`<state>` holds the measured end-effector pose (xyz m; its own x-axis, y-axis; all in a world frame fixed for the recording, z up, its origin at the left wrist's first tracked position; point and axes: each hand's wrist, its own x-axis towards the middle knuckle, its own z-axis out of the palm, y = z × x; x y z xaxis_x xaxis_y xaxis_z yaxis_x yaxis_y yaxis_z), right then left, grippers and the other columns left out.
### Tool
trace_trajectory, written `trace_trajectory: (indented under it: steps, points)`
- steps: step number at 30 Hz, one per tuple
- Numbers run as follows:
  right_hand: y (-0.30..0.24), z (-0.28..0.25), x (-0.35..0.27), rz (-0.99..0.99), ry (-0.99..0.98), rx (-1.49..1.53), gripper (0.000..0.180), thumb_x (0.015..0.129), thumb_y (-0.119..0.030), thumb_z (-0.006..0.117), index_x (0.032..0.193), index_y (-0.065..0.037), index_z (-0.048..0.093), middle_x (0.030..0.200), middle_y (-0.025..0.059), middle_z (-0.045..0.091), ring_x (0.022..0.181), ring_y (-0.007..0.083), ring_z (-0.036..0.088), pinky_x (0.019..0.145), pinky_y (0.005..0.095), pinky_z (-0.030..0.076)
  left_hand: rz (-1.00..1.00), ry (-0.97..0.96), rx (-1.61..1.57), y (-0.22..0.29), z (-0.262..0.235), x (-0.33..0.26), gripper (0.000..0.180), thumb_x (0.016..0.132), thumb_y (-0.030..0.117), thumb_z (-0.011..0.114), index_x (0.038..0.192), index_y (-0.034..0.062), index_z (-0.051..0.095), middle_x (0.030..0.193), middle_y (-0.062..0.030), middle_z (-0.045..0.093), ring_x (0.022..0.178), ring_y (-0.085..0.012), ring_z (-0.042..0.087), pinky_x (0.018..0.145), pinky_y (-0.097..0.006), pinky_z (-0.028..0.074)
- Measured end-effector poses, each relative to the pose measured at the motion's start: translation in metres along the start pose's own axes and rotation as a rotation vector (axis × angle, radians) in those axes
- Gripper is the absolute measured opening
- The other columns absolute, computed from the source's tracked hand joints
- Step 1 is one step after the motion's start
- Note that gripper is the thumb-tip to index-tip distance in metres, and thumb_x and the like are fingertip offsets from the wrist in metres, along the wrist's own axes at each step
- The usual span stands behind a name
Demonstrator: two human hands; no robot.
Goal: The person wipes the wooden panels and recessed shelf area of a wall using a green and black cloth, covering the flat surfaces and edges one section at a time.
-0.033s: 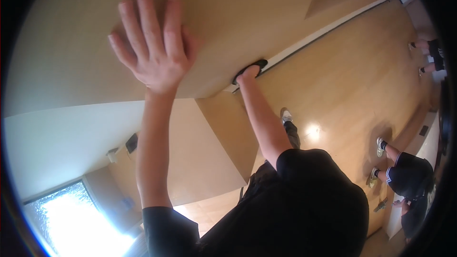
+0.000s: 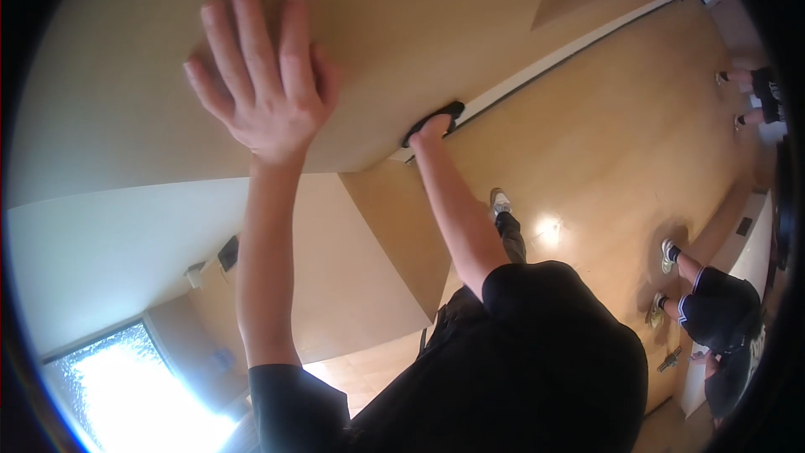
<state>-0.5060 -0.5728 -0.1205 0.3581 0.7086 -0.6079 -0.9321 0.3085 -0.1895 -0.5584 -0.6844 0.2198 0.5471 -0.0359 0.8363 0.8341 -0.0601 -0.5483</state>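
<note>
Beige wall (image 2: 377,42) meets a glossy tan floor (image 2: 587,151) along a pale baseboard (image 2: 579,51); a window (image 2: 126,386) glares at lower left. The left hand (image 2: 264,92) is raised palm-to-wall, fingers spread apart. The right hand (image 2: 432,128) overlaps a flat black object (image 2: 456,109) by the baseboard; I cannot tell whether its fingers grip. The object's long axis slants up rightward, roughly along the baseboard.

A window (image 2: 134,390) is glowing at lower left; the floor (image 2: 612,134) is gleaming; a person (image 2: 728,327) at right is wearing dark shorts (image 2: 711,309).
</note>
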Motion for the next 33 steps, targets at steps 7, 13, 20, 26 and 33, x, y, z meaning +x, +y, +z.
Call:
trace_trajectory:
  steps: [7, 13, 20, 26, 33]
  points:
    - [0.075, 0.055, -0.225, -0.57, -0.101, -0.54, 0.059, 0.103, -0.037, 0.03, 0.146, 0.003, 0.023, 0.151, 0.0145, 0.029, 0.132, 0.025, 0.034, 0.112, 0.0322, 0.022, 0.045, -0.139, -0.056, 0.002, -0.015, 0.006, 0.043, 0.083, 0.022, 0.053, 0.125, 0.0141, 0.06, 0.138, -0.0172, 0.051, 0.126, -0.0338, 0.05, 0.105, -0.049, 0.028]
    - [0.052, 0.114, -0.126, -0.41, -0.212, -0.377, 0.054, 0.103, -0.04, 0.032, 0.143, -0.003, 0.032, 0.142, 0.0093, 0.041, 0.123, 0.0203, 0.041, 0.108, 0.029, 0.028, -0.02, 0.053, -0.327, -0.041, 0.057, 0.022, 0.048, 0.086, 0.025, 0.048, 0.132, 0.0105, 0.056, 0.139, -0.0196, 0.05, 0.126, -0.0432, 0.047, 0.101, -0.053, 0.031]
    - [0.056, 0.036, 0.018, 0.232, -0.209, 0.13, 0.044, 0.099, -0.039, 0.036, 0.128, -0.008, 0.048, 0.133, 0.0048, 0.051, 0.12, 0.0215, 0.046, 0.105, 0.0334, 0.034, -0.016, 0.0, -0.016, -0.086, 0.095, -0.042, 0.058, 0.097, 0.043, 0.034, 0.135, 0.0035, 0.052, 0.142, -0.0276, 0.042, 0.131, -0.0481, 0.039, 0.107, -0.056, 0.024]
    - [0.075, 0.029, 0.005, 0.229, -0.275, 0.067, 0.042, 0.099, -0.036, 0.036, 0.128, -0.008, 0.048, 0.135, 0.0053, 0.05, 0.12, 0.0227, 0.046, 0.106, 0.0353, 0.033, -0.07, -0.067, -0.013, -0.104, 0.117, -0.049, 0.054, 0.096, 0.042, 0.036, 0.129, 0.0051, 0.057, 0.14, -0.0259, 0.045, 0.13, -0.0465, 0.042, 0.109, -0.057, 0.019]
    - [0.075, 0.1, -0.134, -0.786, -0.411, -0.672, 0.049, 0.097, -0.031, 0.048, 0.139, -0.006, 0.039, 0.132, 0.0187, 0.048, 0.126, 0.0374, 0.041, 0.104, 0.0472, 0.033, -0.101, -0.073, -0.459, -0.108, 0.1, -0.057, 0.042, 0.083, 0.013, 0.053, 0.124, 0.0069, 0.058, 0.137, -0.0207, 0.05, 0.126, -0.0397, 0.047, 0.107, -0.058, 0.025]
